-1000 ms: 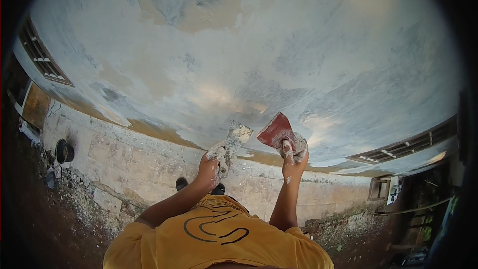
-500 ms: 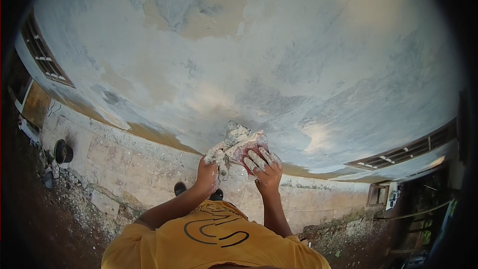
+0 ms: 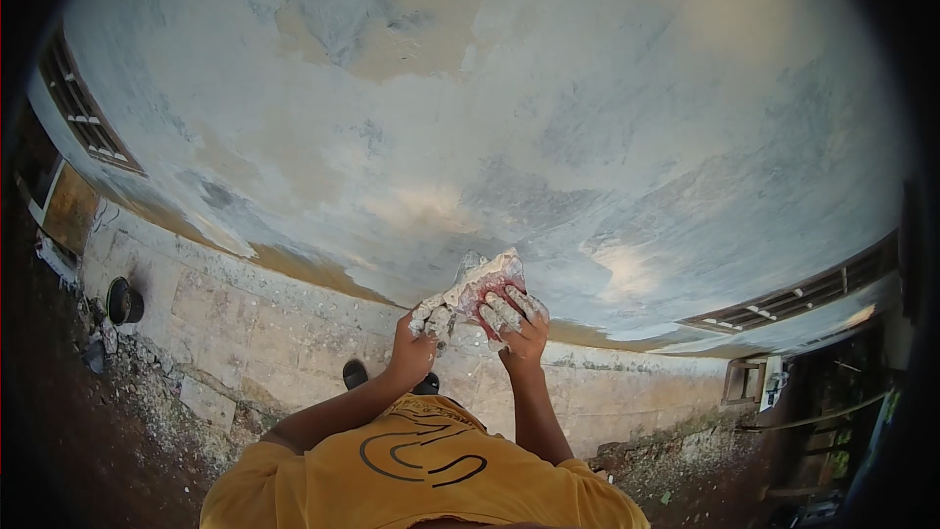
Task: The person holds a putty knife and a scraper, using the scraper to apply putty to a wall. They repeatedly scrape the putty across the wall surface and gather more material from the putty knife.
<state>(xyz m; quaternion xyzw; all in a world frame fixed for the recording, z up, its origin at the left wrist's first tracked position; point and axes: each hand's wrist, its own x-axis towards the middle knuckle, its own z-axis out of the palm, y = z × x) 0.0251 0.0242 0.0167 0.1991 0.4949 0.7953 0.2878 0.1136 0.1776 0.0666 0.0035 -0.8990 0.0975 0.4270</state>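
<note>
My left hand (image 3: 423,327), coated in whitish putty, grips a putty knife (image 3: 472,262) whose grey blade shows mostly behind the other tool. My right hand (image 3: 519,321) has its putty-smeared fingers spread over and wrapped on a reddish flat spreader (image 3: 487,282). A thick ridge of cream-coloured putty (image 3: 480,272) runs along the spreader's upper edge. Both tools overlap in front of my chest, close to the wall (image 3: 548,137), which carries grey-white patches of skim coat and beige areas.
Barred windows stand in the wall at left (image 3: 86,108) and right (image 3: 793,296). A paved ledge (image 3: 284,333) runs along the wall's foot under my shoes. A dark bucket (image 3: 124,301) sits at the left, beside rubble (image 3: 147,382).
The putty knife's blade has dropped behind the spreader, so less of it shows. The spreader has tilted up slightly, with the putty ridge now on its top edge.
</note>
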